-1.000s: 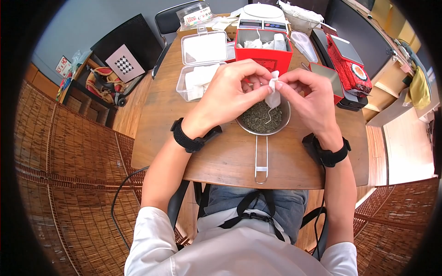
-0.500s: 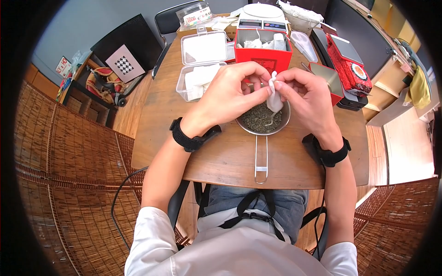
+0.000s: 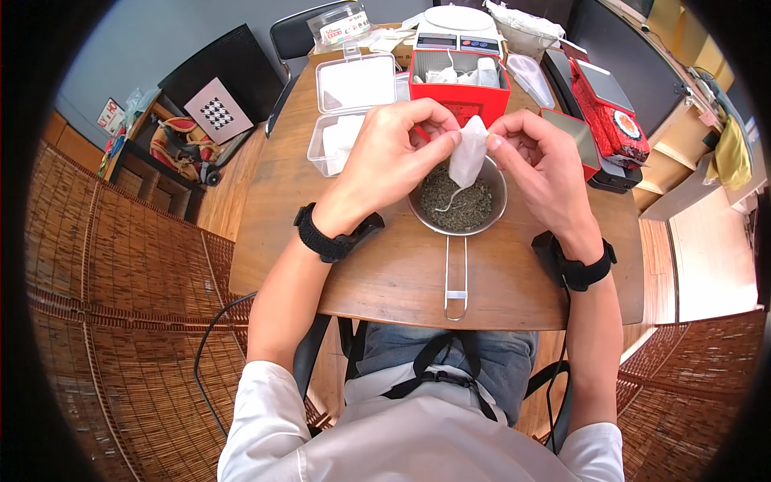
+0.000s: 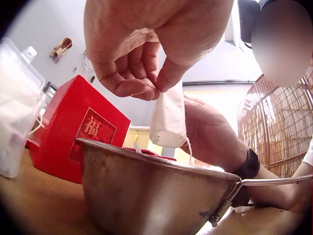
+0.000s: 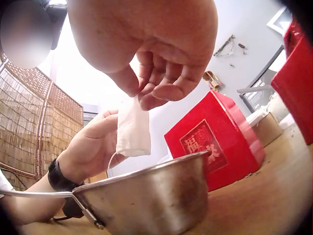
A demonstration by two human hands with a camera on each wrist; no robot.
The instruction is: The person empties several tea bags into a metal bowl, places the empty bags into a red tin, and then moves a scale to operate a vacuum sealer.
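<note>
A white tea bag (image 3: 466,161) with a string hanging from its lower end is held up over a steel pan (image 3: 449,232) of dried leaves (image 3: 454,209). My left hand (image 3: 397,153) pinches the bag's left edge near the top between thumb and fingers. At the opposite edge, my right hand (image 3: 542,165) pinches it the same way. In the left wrist view the bag (image 4: 168,120) hangs flat above the pan's rim, and the right wrist view shows the bag (image 5: 133,129) with its string trailing toward the leaves.
Behind the hands stands a red box (image 3: 462,100) with white tea bags inside. A clear plastic box (image 3: 317,149) with its lid up sits to the left, holding white pieces. Farther back is a kitchen scale (image 3: 456,28). The pan's handle (image 3: 447,273) points toward the table's front edge.
The bag's top was bunched and twisted between the fingertips; now it is spread out flat. My hands have moved slightly apart, and the bag and its string have shifted left.
</note>
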